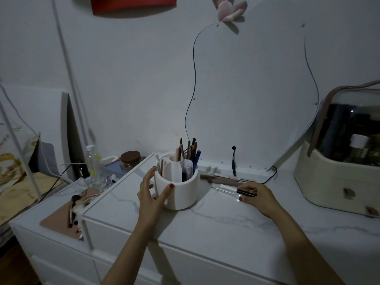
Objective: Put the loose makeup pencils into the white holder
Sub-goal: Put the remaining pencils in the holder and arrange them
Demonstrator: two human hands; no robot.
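Note:
The white holder [181, 190] stands on the marble-patterned tabletop [226, 223], with several pencils and brushes upright in its compartments. My left hand [151, 192] cups its left side, thumb and fingers spread around the wall. Several loose makeup pencils [222, 179] lie in a row to the right of the holder, brown, pink and clear ones. My right hand [259, 197] rests over their right end, and its fingertips pinch a black pencil [246, 192] that lies flat on the table.
A cream cosmetics case [339, 161] with a dark dome lid stands at the right. A wavy-edged mirror panel [253, 89] leans behind, with a black cable [234, 161]. On a lower cabinet to the left sit a pink mat with brushes [67, 219], bottles and cables.

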